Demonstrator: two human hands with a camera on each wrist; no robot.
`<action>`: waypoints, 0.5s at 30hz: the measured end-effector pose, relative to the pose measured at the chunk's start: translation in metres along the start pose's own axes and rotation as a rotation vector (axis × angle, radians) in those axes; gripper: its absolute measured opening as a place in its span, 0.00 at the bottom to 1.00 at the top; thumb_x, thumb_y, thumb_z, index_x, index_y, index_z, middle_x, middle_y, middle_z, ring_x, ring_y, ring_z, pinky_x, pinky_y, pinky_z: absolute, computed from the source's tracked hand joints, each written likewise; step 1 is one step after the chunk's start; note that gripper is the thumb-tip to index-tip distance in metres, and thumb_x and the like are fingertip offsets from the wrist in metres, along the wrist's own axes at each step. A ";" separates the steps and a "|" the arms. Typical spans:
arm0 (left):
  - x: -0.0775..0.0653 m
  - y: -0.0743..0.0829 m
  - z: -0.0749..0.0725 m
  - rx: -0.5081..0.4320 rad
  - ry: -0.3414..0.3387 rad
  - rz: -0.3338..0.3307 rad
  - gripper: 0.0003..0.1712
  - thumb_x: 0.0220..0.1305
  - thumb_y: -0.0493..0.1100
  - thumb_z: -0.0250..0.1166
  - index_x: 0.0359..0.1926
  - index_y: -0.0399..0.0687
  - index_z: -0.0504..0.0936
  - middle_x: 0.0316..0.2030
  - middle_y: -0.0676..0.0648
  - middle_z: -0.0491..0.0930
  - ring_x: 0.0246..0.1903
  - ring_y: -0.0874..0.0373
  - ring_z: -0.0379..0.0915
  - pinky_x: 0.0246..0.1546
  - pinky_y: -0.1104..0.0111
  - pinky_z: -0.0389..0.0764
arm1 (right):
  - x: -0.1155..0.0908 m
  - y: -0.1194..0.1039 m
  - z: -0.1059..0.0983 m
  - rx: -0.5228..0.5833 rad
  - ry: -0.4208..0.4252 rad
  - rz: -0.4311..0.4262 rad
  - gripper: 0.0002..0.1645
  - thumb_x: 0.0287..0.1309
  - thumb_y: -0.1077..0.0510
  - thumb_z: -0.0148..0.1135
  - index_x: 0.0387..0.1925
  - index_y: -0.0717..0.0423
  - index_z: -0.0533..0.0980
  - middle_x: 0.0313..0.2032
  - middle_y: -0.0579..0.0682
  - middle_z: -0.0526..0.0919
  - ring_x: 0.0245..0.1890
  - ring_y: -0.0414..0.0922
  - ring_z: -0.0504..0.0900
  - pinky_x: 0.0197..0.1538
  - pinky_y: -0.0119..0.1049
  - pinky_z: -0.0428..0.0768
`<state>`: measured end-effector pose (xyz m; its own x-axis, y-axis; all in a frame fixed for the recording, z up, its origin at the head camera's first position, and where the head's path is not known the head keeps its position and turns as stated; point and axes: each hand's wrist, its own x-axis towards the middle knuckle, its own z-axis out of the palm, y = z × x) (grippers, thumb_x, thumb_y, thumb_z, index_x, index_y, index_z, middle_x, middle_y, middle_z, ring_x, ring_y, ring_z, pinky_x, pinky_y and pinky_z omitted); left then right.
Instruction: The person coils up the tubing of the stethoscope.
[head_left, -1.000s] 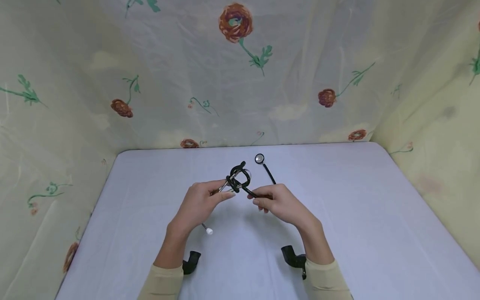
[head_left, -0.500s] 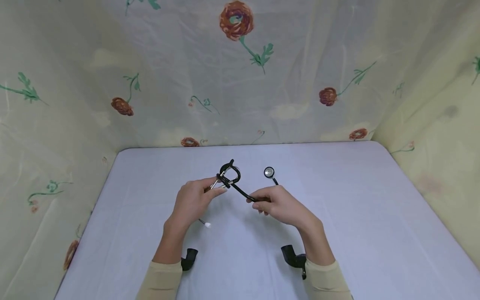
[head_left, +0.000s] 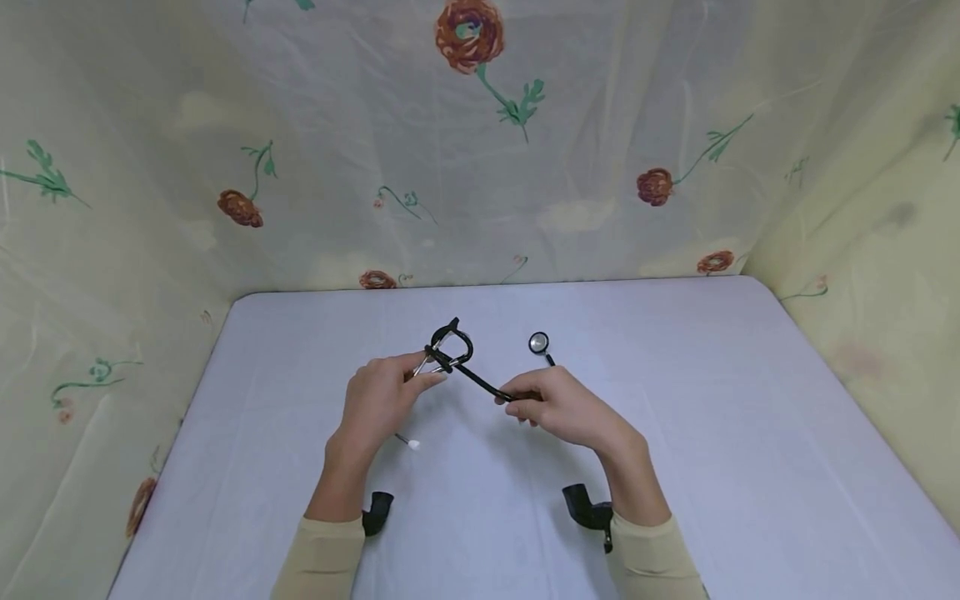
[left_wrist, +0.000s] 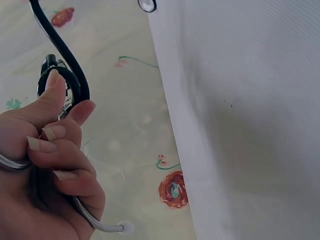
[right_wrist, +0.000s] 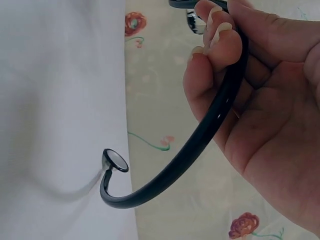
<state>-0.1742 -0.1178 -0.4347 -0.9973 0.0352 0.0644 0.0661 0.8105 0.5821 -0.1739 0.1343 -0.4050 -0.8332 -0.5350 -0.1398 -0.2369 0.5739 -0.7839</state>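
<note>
As L hand (head_left: pixel 377 396) grips steth (head_left: pixel 483 383) by headset (left_wrist: pixel 106 227), R hand (head_left: pixel 562 406) pinches tubing (right_wrist: pixel 185 157), chestpiece (head_left: pixel 538 342) beyond.

The left hand (head_left: pixel 378 396) pinches the metal arms (head_left: pixel 422 364) of a stethoscope (head_left: pixel 480 382), whose black tube forms a tangled loop (head_left: pixel 469 346) just beyond those fingertips. From the loop, the tube runs straight to the right hand (head_left: pixel 558 404), held between thumb and fingers. The round chest piece (head_left: pixel 538 342) shows just beyond the right hand; a white ear tip (head_left: pixel 414 445) pokes out near the left hand, on its inner side. Beneath both hands spreads a pale table (head_left: pixel 750 400), with flowered sheeting (head_left: pixel 585 100) beyond them.
</note>
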 end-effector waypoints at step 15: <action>-0.002 0.009 0.025 0.171 -0.070 0.147 0.22 0.54 0.64 0.61 0.48 0.68 0.81 0.36 0.57 0.85 0.34 0.54 0.80 0.29 0.62 0.72 | -0.005 -0.004 -0.009 -0.034 0.060 -0.097 0.10 0.60 0.61 0.57 0.38 0.44 0.81 0.27 0.46 0.80 0.26 0.42 0.75 0.27 0.33 0.74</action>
<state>-0.1726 -0.0957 -0.4503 -0.9776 0.1955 0.0784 0.2102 0.8805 0.4248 -0.1728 0.1403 -0.3960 -0.8336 -0.5517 -0.0268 -0.3341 0.5422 -0.7710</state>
